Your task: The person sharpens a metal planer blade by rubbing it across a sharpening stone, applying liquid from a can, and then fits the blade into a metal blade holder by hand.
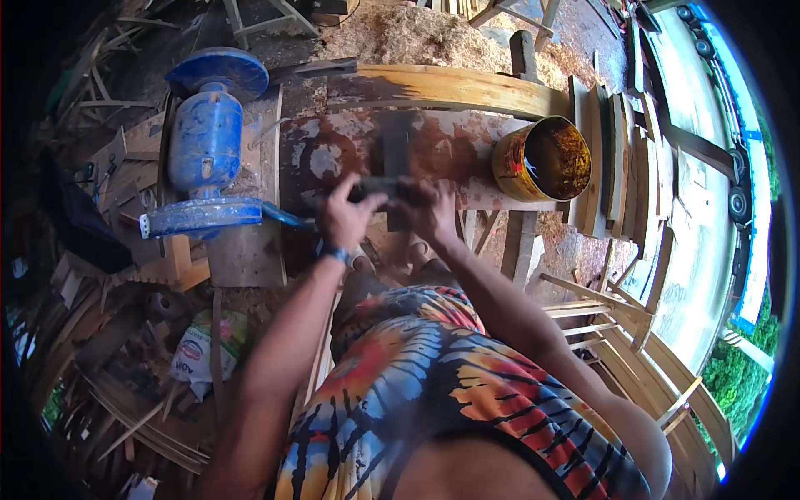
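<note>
This is a woodworking workshop: sawdust [425, 37] lies heaped, planks [595, 158] crowd together, and a machine [206, 137] sits beside a stained bench [471, 158].

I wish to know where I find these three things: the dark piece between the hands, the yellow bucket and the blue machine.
Dark piece [389, 188]: head view, on its blurred middle.
Yellow bucket [510, 167]: head view, on its outer wall.
Blue machine [206, 142]: head view, on its rounded body.

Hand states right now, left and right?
Left hand: closed, holding a dark object by one end.
Right hand: fingers curled at its other end; blurred, so grip can't be told.
</note>
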Available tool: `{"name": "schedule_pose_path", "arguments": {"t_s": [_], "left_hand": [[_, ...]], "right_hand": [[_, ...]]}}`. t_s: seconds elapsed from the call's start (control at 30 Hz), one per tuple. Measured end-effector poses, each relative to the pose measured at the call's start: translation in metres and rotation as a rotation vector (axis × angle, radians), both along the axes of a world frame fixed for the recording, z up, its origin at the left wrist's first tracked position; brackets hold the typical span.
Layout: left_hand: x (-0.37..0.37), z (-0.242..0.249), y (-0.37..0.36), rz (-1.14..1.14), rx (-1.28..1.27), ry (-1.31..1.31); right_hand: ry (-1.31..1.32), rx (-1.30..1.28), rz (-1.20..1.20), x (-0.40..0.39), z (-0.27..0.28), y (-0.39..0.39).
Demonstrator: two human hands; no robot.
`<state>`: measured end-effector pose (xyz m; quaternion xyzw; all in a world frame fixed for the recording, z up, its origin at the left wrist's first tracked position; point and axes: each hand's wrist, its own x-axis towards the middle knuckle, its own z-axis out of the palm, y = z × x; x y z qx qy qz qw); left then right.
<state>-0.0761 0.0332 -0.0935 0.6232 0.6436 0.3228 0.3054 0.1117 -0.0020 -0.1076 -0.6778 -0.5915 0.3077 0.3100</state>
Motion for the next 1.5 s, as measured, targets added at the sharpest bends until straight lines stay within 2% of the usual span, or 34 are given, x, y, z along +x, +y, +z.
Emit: {"name": "schedule_pose_path", "arguments": {"t_s": [0.03, 0.13, 0.17, 0.2, 0.3, 0.37, 0.43, 0.47, 0.5, 0.53, 0.63, 0.7, 0.77, 0.83, 0.9, 0.93, 1.03, 1.1, 1.17, 1.2, 1.23, 1.27, 1.3, 1.33, 1.37, 1.43, 1.5], "left_hand": [[0.002, -0.008, -0.014, 0.035, 0.048, -0.024], [-0.002, -0.017, 0.016, 0.000, -0.080, -0.006], [-0.002, -0.015, 0.036, -0.029, -0.142, 0.017], [0.001, -0.011, 0.054, 0.037, -0.066, 0.036], [-0.004, 0.000, 0.079, -0.026, -0.021, 0.032], [-0.001, 0.010, 0.047, -0.001, -0.068, 0.030], [-0.002, -0.004, -0.001, 0.032, -0.093, 0.011], [-0.001, 0.000, -0.012, 0.026, -0.020, 0.033], [0.003, 0.002, -0.014, 0.025, 0.057, 0.053], [0.004, 0.001, -0.006, 0.056, -0.035, 0.016], [0.006, 0.006, 0.054, 0.072, 0.031, 0.056], [-0.001, 0.011, 0.082, 0.005, -0.055, 0.097], [0.002, 0.009, 0.068, 0.016, -0.068, -0.003], [0.003, -0.020, 0.023, 0.056, -0.051, -0.196], [0.004, -0.019, -0.019, 0.045, 0.013, -0.136], [0.009, -0.025, -0.023, 0.073, -0.017, -0.169], [0.009, -0.018, 0.023, 0.067, -0.089, -0.110], [0.010, -0.011, 0.065, 0.054, -0.028, -0.174], [0.006, -0.003, 0.072, 0.001, -0.073, 0.035], [0.007, -0.015, 0.060, 0.019, -0.061, -0.065], [0.007, -0.025, 0.038, 0.037, -0.040, -0.165], [0.010, 0.002, 0.014, 0.048, -0.161, -0.215], [0.009, -0.037, -0.011, 0.053, 0.068, -0.079], [0.010, -0.014, -0.023, 0.020, -0.124, -0.186], [0.015, 0.012, -0.023, 0.019, -0.243, -0.112], [0.018, -0.021, -0.003, 0.066, -0.141, -0.207], [0.022, -0.018, 0.042, 0.012, -0.034, -0.143]], "right_hand": [[0.105, -0.104, 0.000, 0.002, 0.002, -0.010], [-0.171, 0.147, 0.073, 0.003, -0.006, 0.014], [-0.149, 0.105, 0.053, 0.002, -0.001, 0.033], [-0.127, 0.066, 0.039, -0.001, 0.012, 0.061], [-0.092, 0.041, 0.015, -0.005, 0.012, 0.071], [-0.022, 0.029, 0.032, -0.002, 0.001, 0.057], [0.106, -0.006, 0.067, 0.002, -0.007, 0.007], [0.023, 0.018, 0.074, 0.002, -0.002, 0.000], [-0.063, 0.046, 0.084, 0.003, 0.006, -0.001], [-0.151, 0.079, 0.101, 0.004, 0.011, 0.002], [-0.227, 0.182, 0.035, -0.004, 0.004, 0.062], [-0.102, 0.046, 0.019, -0.008, 0.008, 0.078], [-0.027, 0.003, 0.012, -0.006, 0.008, 0.073], [0.003, 0.056, 0.031, -0.002, -0.007, 0.030], [-0.132, 0.001, 0.127, 0.006, -0.003, -0.003], [-0.065, -0.116, 0.126, 0.008, 0.008, -0.001], [-0.209, 0.034, 0.133, 0.005, -0.011, 0.043], [-0.038, 0.047, 0.113, 0.003, -0.007, 0.073], [0.153, 0.071, 0.062, 0.000, 0.008, 0.081], [-0.141, 0.214, 0.082, 0.003, -0.006, 0.074], [-0.193, 0.213, 0.111, 0.007, -0.011, 0.057], [-0.245, 0.211, 0.135, 0.011, -0.013, 0.030], [-0.296, 0.203, 0.159, 0.014, -0.012, 0.013], [-0.265, 0.166, 0.166, 0.017, -0.006, 0.009], [-0.231, 0.127, 0.174, 0.019, 0.003, 0.006], [-0.220, 0.128, 0.179, 0.021, 0.001, 0.017], [-0.267, 0.192, 0.183, 0.026, -0.017, 0.064]]}}
